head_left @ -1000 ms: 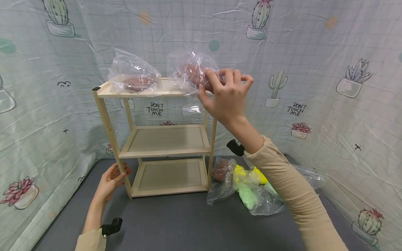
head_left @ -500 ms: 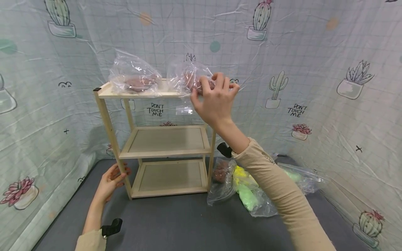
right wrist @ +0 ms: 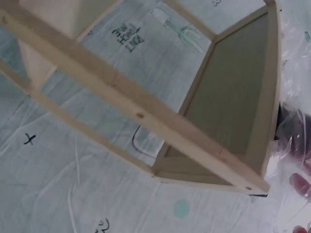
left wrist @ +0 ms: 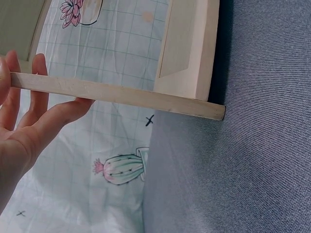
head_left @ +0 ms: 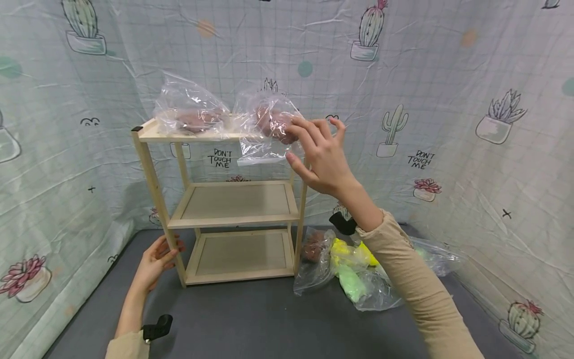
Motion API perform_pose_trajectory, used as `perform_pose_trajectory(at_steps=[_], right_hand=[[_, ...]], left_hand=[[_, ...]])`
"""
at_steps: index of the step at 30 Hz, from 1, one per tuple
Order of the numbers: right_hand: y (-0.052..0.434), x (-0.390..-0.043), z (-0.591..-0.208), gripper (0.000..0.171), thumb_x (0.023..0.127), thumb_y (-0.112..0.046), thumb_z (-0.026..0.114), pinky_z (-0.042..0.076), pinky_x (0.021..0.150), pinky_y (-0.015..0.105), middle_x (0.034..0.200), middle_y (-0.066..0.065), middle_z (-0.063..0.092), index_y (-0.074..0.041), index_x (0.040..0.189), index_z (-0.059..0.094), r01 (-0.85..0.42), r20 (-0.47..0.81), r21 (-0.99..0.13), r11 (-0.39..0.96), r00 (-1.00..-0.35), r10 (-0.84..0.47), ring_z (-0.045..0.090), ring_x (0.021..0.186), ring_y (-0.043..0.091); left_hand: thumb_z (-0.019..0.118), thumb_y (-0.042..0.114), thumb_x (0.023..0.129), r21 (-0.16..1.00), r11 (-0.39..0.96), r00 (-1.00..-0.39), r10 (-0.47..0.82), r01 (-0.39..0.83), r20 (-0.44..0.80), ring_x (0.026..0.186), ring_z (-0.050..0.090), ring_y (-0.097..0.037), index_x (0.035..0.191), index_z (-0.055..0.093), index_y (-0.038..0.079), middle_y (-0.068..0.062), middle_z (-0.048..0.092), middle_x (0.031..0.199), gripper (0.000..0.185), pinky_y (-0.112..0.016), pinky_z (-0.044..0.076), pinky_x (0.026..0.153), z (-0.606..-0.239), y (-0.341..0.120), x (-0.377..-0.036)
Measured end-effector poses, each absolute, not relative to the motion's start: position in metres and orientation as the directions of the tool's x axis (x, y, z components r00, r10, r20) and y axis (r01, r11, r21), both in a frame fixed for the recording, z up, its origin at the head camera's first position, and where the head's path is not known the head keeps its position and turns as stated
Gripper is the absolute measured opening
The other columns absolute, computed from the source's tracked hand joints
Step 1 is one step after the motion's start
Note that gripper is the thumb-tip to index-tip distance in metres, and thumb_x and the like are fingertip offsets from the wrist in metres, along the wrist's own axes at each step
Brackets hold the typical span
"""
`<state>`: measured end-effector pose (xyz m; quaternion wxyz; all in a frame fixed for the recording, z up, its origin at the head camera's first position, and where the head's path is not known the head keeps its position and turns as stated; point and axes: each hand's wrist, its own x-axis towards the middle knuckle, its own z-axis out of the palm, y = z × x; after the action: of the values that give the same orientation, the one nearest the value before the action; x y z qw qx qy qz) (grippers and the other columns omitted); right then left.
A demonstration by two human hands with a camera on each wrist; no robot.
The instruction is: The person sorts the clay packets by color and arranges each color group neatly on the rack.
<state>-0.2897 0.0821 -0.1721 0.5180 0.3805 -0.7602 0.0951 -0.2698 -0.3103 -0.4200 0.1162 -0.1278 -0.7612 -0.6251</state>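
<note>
Right grip [head_left: 320,154] loosely open, fingertips just touching clear bag [head_left: 269,127] on top shelf [head_left: 150,132], upper middle. Left grip [head_left: 157,259] resting on rack leg. Probably light, crinkly, slippery; best pinched at loose plastic.

Both arms wear long, close-fitting beige knit sleeves. The right sleeve [head_left: 421,294] runs from the 5 o'clock corner of the head view up to the wrist, where its cuff bunches in soft folds. A small black camera mount [head_left: 343,223] is strapped at that wrist. The left sleeve [head_left: 127,346] shows at 7 o'clock, with a matching black wrist mount [head_left: 158,326]. Both hands are bare.
</note>
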Motion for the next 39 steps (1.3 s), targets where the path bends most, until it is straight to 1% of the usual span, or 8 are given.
perform_pose_trajectory(at_steps=[4,9,14,21,26,33,39], right_hand=[[0.088,-0.294,-0.178,0.054,0.086,-0.043,0.031,0.01,0.098,0.056,0.132,0.011,0.044,-0.013,0.129,0.045,-0.673,0.825,0.295,0.678,-0.178,-0.536,0.038,0.117,0.026],[0.078,-0.296,-0.18,0.051,0.088,-0.037,0.038,0.013,0.097,0.055,0.134,0.014,0.039,-0.014,0.133,0.04,-0.644,0.808,0.322,0.694,-0.195,-0.556,0.037,0.119,0.028],[0.057,-0.293,-0.176,0.049,0.091,-0.036,0.038,0.016,0.095,0.052,0.133,0.012,0.038,-0.017,0.135,0.037,-0.61,0.791,0.314,0.727,-0.256,-0.556,0.036,0.119,0.027],[0.034,-0.29,-0.169,0.052,0.09,-0.041,0.037,0.016,0.095,0.048,0.135,0.009,0.038,-0.012,0.133,0.035,-0.582,0.759,0.288,0.761,-0.346,-0.552,0.036,0.116,0.024],[0.027,-0.29,-0.163,0.05,0.09,-0.042,0.038,0.017,0.094,0.048,0.133,0.01,0.041,-0.012,0.13,0.038,-0.555,0.751,0.294,0.778,-0.369,-0.547,0.038,0.115,0.026],[0.021,-0.296,-0.157,0.059,0.092,-0.045,0.034,0.015,0.096,0.049,0.14,0.009,0.033,-0.013,0.14,0.025,-0.534,0.687,0.271,0.801,-0.476,-0.55,0.035,0.119,0.024],[0.016,-0.304,-0.158,0.063,0.092,-0.048,0.033,0.013,0.096,0.05,0.145,0.009,0.026,-0.013,0.142,0.019,-0.544,0.65,0.259,0.798,-0.513,-0.56,0.031,0.123,0.023]], left_hand=[[0.051,0.014,0.091,0.921,0.18,-0.938,0.053,0.346,0.342,0.092,0.057,0.008,0.126,0.046,0.019,0.026,0.06,0.098,0.036,-0.022,0.046,0.065,-0.42,-0.309,-0.27],[0.051,0.014,0.09,0.924,0.172,-0.94,0.052,0.341,0.337,0.092,0.057,0.008,0.126,0.045,0.019,0.026,0.059,0.099,0.036,-0.022,0.046,0.066,-0.421,-0.308,-0.27],[0.051,0.014,0.09,0.922,0.178,-0.939,0.047,0.343,0.34,0.091,0.057,0.008,0.126,0.045,0.019,0.024,0.06,0.1,0.037,-0.022,0.046,0.065,-0.421,-0.309,-0.269],[0.05,0.011,0.091,0.92,0.141,-0.931,0.068,0.366,0.36,0.092,0.058,0.007,0.127,0.045,0.019,0.022,0.061,0.101,0.038,-0.022,0.046,0.065,-0.422,-0.311,-0.268],[0.049,0.01,0.091,0.917,0.122,-0.925,0.081,0.379,0.372,0.092,0.058,0.007,0.127,0.045,0.019,0.021,0.062,0.103,0.038,-0.022,0.046,0.065,-0.421,-0.311,-0.269],[0.05,0.011,0.09,0.923,0.138,-0.933,0.063,0.36,0.355,0.092,0.058,0.007,0.127,0.044,0.019,0.022,0.061,0.101,0.038,-0.022,0.046,0.065,-0.42,-0.31,-0.27],[0.051,0.011,0.09,0.921,0.139,-0.932,0.065,0.363,0.357,0.092,0.058,0.007,0.128,0.044,0.018,0.022,0.061,0.101,0.039,-0.022,0.046,0.065,-0.421,-0.309,-0.27]])
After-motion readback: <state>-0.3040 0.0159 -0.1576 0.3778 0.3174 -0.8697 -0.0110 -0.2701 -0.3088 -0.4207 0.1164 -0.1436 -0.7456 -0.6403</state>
